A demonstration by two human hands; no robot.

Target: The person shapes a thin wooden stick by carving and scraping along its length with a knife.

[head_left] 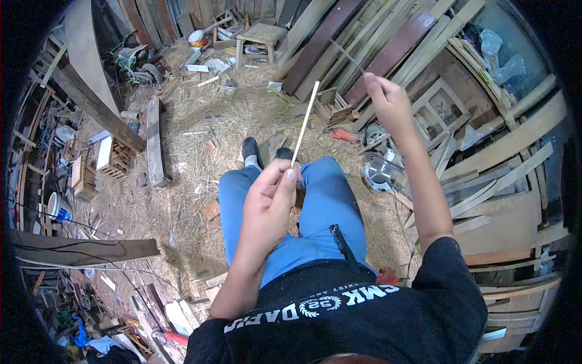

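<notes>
My left hand (267, 203) is closed round the lower end of a thin, pale wooden stick (307, 121), with the thumb pressed along it. The stick rises above my lap, slightly tilted, its far end free. Up and to the right, my right hand (388, 104) is closed on a thin, dark, narrow tool (347, 54), perhaps a blade or a file. Its pointed length reaches up and left, apart from the stick. The fingers hide its handle. My legs in blue trousers (242, 197) are below the hands.
Long boards (388, 67) lean at the upper right. A small wooden stool (260, 36) stands at the back. A power tool (382, 173) lies right of my knee, near a red tool (344, 134). Shavings cover the floor (188, 145). A wooden bench (156, 142) is left.
</notes>
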